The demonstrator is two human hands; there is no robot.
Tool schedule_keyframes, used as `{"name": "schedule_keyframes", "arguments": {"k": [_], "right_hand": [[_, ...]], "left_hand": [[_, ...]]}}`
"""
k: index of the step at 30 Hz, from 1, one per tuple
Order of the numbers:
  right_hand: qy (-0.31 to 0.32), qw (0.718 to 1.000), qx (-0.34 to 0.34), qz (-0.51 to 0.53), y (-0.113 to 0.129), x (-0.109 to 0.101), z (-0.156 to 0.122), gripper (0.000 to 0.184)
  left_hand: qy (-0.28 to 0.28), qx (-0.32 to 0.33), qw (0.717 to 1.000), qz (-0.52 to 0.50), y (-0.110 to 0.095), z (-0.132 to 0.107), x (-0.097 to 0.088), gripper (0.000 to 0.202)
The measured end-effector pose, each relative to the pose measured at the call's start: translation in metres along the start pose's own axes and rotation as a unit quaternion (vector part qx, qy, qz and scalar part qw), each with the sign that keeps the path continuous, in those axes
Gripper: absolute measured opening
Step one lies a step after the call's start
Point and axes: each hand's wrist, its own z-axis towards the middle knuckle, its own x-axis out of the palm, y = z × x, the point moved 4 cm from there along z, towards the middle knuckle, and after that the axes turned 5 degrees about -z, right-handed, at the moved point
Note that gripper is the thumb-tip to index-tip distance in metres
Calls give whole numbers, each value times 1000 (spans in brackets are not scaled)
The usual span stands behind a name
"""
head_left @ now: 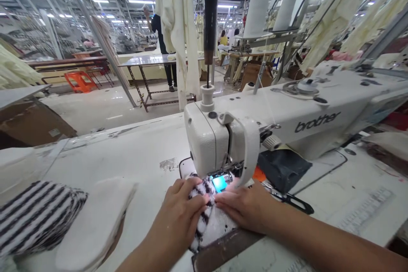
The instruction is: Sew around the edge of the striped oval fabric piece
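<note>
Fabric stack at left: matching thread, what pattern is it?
Stack: black-and-white stripes, head view.

The brand name "brother" [317,122] runs in dark lettering along the arm of the white sewing machine [255,112]. A ruler scale [365,211] lies printed on the table [127,157] to the right, its tick marks visible but any figures too small and blurred to read. The glowing teal display [219,183] by the needle shows nothing legible
</note>
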Motion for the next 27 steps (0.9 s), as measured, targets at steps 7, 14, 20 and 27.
{"name": "schedule_keyframes", "arguments": {"k": [7, 14, 20, 27], "right_hand": [[-87, 994, -11, 61, -6, -3, -11, 23], [-111, 990, -30, 77, -4, -9, -11, 21], [-90, 993, -48, 67, -2, -9, -11, 26], [-87, 992, -56, 74, -3, -10, -12, 28]], "left_hand": [[-11, -65, 997, 46, -16, 2, 7, 25], [50, -61, 996, 49, -19, -2, 3, 37], [59, -57, 995, 56, -28, 2, -1, 27], [53, 0, 997, 54, -23, 10, 7, 20]]}}
